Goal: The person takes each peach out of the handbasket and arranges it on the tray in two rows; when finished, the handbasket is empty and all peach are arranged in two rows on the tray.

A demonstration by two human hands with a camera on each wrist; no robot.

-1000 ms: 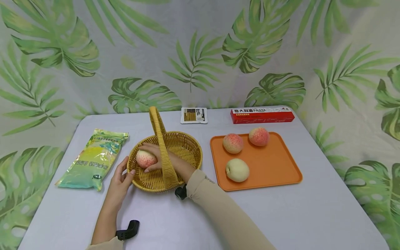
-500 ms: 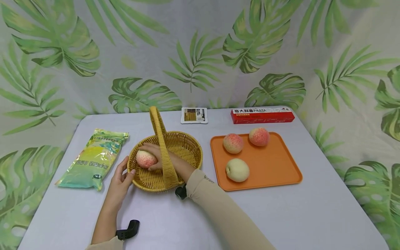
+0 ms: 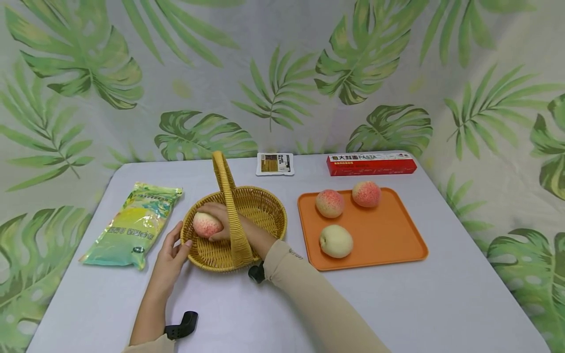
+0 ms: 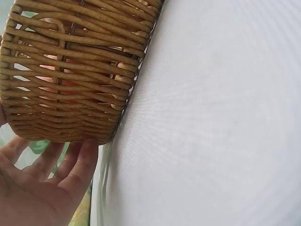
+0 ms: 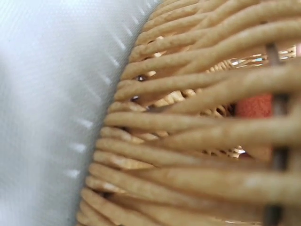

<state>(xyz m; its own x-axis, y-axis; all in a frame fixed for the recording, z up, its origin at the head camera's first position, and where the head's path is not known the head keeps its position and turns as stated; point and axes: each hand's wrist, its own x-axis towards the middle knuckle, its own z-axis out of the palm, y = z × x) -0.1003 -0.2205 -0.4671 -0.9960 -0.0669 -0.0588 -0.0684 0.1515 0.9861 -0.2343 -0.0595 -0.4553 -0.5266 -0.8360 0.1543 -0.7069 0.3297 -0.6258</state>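
Note:
A woven wicker basket point(image 3: 264, 210) with an arched handle stands left of centre on the table. My left hand point(image 3: 169, 256) grips its left side, thumb at the rim and fingers along the outer wall; the left wrist view shows those fingertips against the weave point(image 4: 80, 87). Reaching under the handle, my right hand point(image 3: 219, 214) holds a pink-speckled peach point(image 3: 206, 226) inside the basket, near its left end. Part of that hand is hidden behind the handle. Through the gaps in the wall, the right wrist view shows a patch of the red peach point(image 5: 255, 106), but not the hand.
Two pink peaches point(image 3: 329, 203) point(image 3: 366, 194) and a pale cream one point(image 3: 336, 241) lie on an orange tray point(image 3: 388, 235) at right. A green-yellow bag point(image 3: 132, 228) lies at left. At the back are a small packet point(image 3: 275, 164) and a red pasta box point(image 3: 372, 164).

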